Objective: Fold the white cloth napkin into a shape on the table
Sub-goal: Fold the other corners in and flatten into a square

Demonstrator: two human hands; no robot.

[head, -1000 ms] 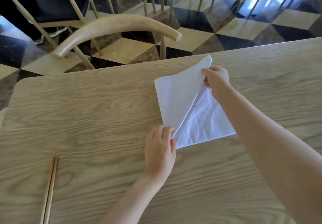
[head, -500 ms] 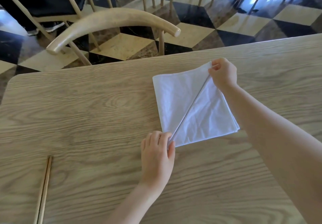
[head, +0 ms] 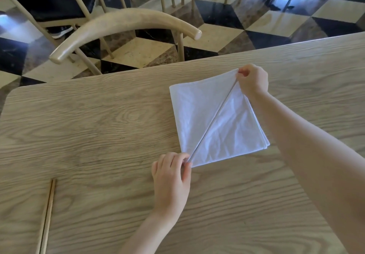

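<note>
Two hands pinch opposite ends of a diagonal fold in the white napkin (head: 215, 119).
At 8 o'clock, chopsticks (head: 46, 216) lie on the table (head: 98, 135). The left hand (head: 171, 180) pinches the napkin's near corner between thumb and fingers. The napkin lies flat on the table, just right of centre toward 2 o'clock. At its 1 o'clock corner the right hand (head: 252, 80) pinches the far end. A chair (head: 122, 28) stands beyond at 11 o'clock.

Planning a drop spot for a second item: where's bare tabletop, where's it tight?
Biggest free patch: bare table between its rounded left corner, the chopsticks and the napkin. Also free: the far right wood beyond the right forearm, and the near wood between both forearms. Crowded: around the napkin, where the left hand and right hand pinch opposite corners.
</note>
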